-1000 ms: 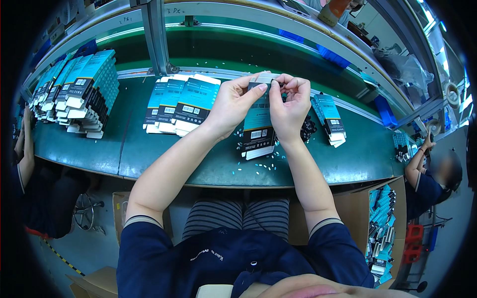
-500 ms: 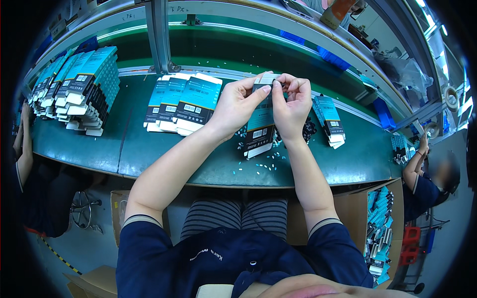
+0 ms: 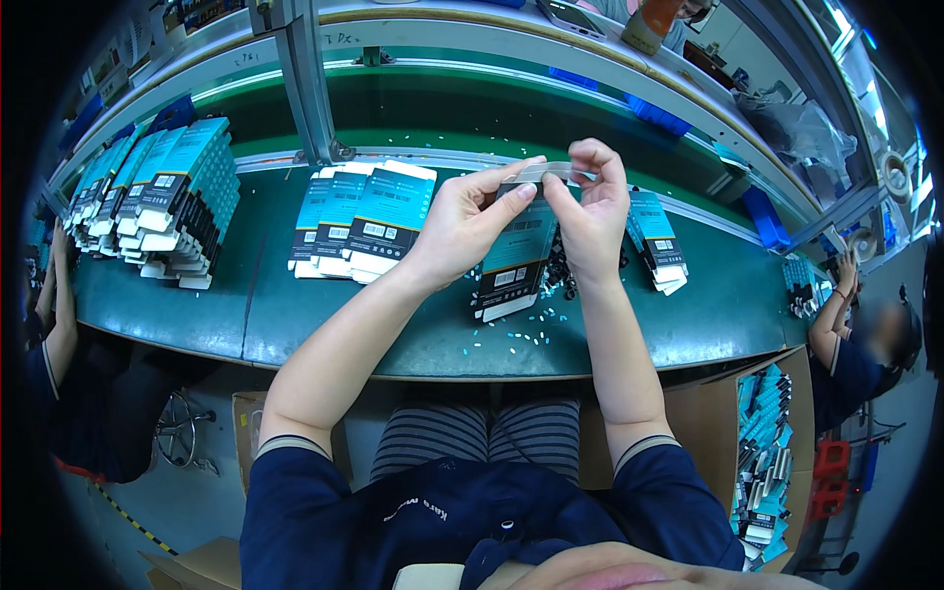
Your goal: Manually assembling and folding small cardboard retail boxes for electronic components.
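Box [image 3: 518, 258] upright at bench [image 3: 295, 315] edge, top flap pinched between L hand [image 3: 462, 221] and R hand [image 3: 590, 211], fingers closed on flap. Keep box steady, square flap to opening (loose bits [image 3: 521, 337] underneath), press evenly w/ thumbs.

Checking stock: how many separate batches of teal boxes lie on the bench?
4: far-left row, fanned stack by left hand, one under the hands, small pile right. Hands may hide more.

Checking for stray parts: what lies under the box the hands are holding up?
Under the teal box small pale bits lie scattered on the green table. Behind it, dark pieces peek out; the box and the right hand cover the rest.
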A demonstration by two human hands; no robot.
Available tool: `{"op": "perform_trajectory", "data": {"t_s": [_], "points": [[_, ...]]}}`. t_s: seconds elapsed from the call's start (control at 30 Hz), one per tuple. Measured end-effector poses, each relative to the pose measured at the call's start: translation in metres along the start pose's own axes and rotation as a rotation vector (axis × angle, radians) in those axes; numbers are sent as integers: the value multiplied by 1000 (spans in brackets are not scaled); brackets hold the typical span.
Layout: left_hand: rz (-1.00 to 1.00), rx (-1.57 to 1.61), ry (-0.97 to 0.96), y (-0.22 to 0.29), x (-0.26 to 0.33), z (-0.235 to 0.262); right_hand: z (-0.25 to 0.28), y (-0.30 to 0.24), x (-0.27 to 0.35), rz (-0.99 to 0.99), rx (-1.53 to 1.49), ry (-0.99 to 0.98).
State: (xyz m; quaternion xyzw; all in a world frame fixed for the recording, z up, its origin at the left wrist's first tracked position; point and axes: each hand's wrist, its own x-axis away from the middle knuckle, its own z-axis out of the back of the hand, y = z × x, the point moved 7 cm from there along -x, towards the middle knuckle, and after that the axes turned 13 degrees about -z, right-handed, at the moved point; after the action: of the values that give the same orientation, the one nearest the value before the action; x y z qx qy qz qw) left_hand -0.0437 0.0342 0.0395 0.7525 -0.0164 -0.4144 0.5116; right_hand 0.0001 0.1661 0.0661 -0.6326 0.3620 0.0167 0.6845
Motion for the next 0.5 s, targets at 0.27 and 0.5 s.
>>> {"op": "perform_trajectory", "data": {"t_s": [0.27,0.5], "points": [[-39,44,-2,4,-1,1,-13,29,1,-544,-575,-373],[209,144,57,-28,-1,13,-21,43,6,-697,-702,-492]]}}
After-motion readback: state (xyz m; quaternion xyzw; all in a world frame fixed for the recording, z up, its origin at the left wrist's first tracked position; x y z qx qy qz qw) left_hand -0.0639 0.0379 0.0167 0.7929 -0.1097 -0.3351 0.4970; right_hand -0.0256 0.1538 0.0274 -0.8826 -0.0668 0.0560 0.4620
